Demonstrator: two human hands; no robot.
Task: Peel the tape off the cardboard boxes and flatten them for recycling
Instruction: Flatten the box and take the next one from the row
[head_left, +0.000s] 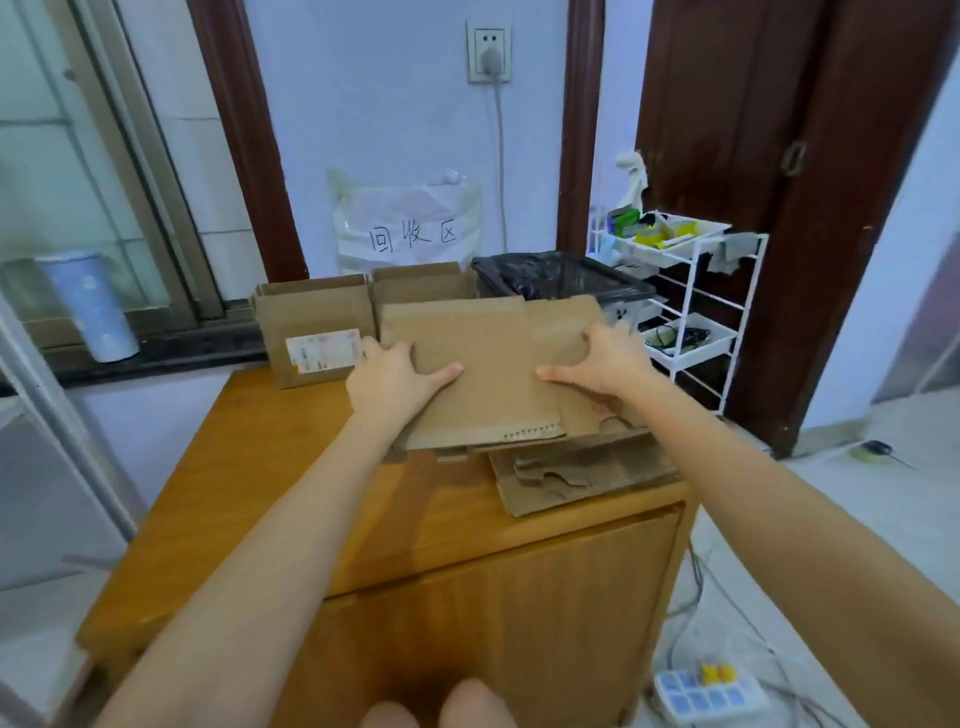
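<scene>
Your left hand (390, 370) grips the left edge of a flattened cardboard box (483, 374), thumb pressed on its top face and fingers curled behind the edge. Your right hand (602, 358) grips the same flattened box on its right part, thumb lying flat on the face and fingers hooked over a fold. The box is held tilted above the far right part of the wooden table (291, 467), its near edge just over a pile of flattened cardboard (576, 478) that lies at the table's right edge and overhangs it slightly. At the table's far edge stand two open cardboard boxes: one with a shipping label (311, 332) toward the far left corner, and a second one (421, 283) just beside it, partly hidden behind the held box. Beyond the far right corner sits a bin lined with a black bag (561, 275), with a white wire rack (696, 301) to its right.
</scene>
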